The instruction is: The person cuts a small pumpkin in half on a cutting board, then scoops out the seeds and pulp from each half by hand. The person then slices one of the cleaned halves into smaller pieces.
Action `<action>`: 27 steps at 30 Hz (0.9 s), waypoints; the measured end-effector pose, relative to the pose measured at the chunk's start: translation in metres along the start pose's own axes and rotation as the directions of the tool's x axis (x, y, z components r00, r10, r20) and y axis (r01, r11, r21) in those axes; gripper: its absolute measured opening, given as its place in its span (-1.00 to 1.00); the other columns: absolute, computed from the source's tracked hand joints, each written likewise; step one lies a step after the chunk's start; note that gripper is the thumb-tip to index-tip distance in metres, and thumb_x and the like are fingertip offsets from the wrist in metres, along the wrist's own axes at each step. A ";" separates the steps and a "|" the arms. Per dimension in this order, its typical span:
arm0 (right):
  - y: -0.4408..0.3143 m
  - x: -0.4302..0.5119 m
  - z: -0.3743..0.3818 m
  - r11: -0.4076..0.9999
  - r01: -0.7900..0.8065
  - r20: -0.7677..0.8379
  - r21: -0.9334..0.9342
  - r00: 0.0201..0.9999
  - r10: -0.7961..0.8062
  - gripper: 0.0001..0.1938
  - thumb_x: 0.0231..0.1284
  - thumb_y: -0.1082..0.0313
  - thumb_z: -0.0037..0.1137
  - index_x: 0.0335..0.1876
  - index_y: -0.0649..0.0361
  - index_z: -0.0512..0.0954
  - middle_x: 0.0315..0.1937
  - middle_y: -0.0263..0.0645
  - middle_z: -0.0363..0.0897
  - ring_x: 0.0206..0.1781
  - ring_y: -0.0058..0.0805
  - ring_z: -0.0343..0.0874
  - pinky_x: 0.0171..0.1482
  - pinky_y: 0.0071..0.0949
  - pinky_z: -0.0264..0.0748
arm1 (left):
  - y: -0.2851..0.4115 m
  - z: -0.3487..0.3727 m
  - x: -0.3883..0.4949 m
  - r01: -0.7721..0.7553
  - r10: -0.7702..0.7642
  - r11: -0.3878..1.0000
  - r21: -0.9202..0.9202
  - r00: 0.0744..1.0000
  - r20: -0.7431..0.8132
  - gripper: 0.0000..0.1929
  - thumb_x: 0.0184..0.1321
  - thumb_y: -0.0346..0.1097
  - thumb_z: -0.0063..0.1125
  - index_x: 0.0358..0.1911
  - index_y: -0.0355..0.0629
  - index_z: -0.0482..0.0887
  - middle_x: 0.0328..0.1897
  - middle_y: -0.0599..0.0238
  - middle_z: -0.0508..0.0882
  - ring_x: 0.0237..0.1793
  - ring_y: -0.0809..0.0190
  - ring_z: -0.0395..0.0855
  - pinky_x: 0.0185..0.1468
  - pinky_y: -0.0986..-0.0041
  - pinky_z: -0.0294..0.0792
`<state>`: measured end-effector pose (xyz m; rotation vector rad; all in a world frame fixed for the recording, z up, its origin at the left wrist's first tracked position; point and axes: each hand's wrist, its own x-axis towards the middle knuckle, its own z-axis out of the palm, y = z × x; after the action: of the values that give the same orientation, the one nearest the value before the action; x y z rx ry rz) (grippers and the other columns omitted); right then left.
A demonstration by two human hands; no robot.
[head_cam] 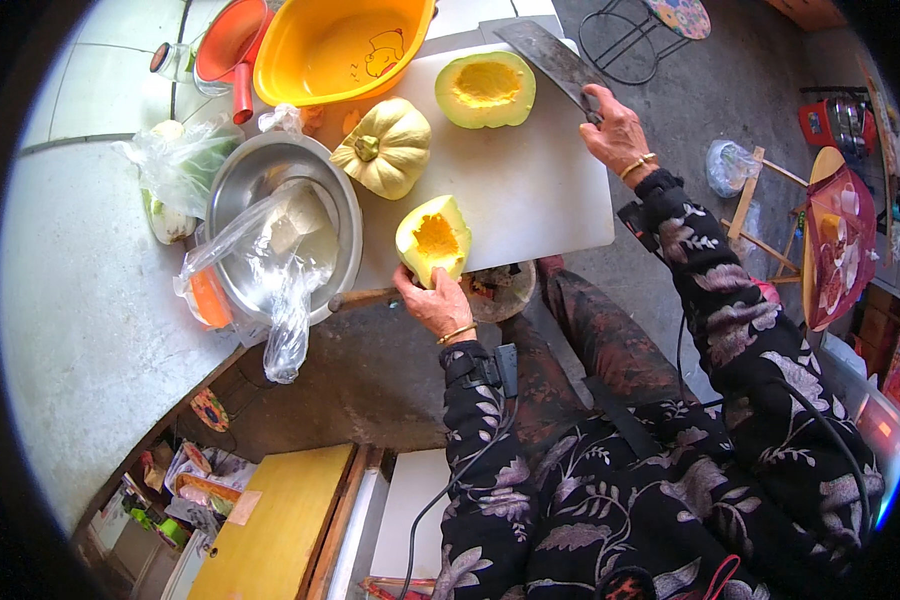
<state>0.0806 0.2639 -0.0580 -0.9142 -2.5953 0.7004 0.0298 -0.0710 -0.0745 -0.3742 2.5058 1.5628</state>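
Note:
My left hand (436, 300) holds a cut piece of squash (435, 236), its orange hollow facing up, at the front edge of a white cutting board (525, 195). In my right hand (615, 135) is the handle of a cleaver (551, 64); its wide dark blade lies over the board's far right corner, pointing away to the left. Another cut squash piece (486, 88) rests hollow side up near the back of the board. A ribbed pale squash piece with its stem (390, 148) sits at the board's left side, skin up.
Left of the board stands a steel basin (345, 195) with plastic bags in it. Behind are a yellow plastic tub (270, 67) and a red dipper (229, 45). Bagged vegetables (180, 172) lie at the left. A bucket (521, 289) stands below the board's front edge.

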 end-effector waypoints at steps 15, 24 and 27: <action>-0.045 -0.103 -0.082 0.754 -0.279 0.284 0.595 0.950 0.127 -0.86 0.45 0.35 0.03 -0.28 0.16 0.42 -0.64 -0.49 0.38 -0.71 -0.75 0.33 -0.69 -0.65 0.19 | 0.034 0.024 0.010 -0.513 0.573 0.764 0.392 0.819 -0.043 -0.55 -0.01 -0.65 0.06 0.04 -0.25 0.42 -0.03 0.02 0.51 0.04 -0.15 0.57 0.14 0.09 0.46; -0.083 -0.161 -0.092 0.617 -0.628 0.687 0.474 0.702 0.187 -0.89 0.46 0.35 -0.04 -0.16 0.21 0.47 -0.64 -0.52 0.30 -0.66 -0.74 0.29 -0.60 -0.61 0.25 | 0.029 0.030 0.007 -0.548 0.620 0.727 0.414 0.783 -0.053 -0.44 -0.04 -0.69 0.11 0.13 -0.18 0.41 0.12 0.03 0.51 0.09 -0.20 0.59 0.01 0.05 0.54; -0.088 -0.167 -0.090 0.652 -0.648 0.741 0.394 0.643 0.192 -0.88 0.46 0.36 -0.06 -0.12 0.24 0.48 -0.62 -0.52 0.34 -0.63 -0.74 0.31 -0.58 -0.58 0.24 | 0.030 0.033 -0.001 -0.590 0.654 0.710 0.385 0.755 -0.048 -0.39 -0.06 -0.71 0.13 0.16 -0.17 0.39 0.18 0.02 0.50 0.16 -0.19 0.57 0.10 0.07 0.53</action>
<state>0.2003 0.1272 0.0450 -1.2398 -2.2446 2.2534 0.0218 -0.0288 -0.0632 0.4720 3.1942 1.2242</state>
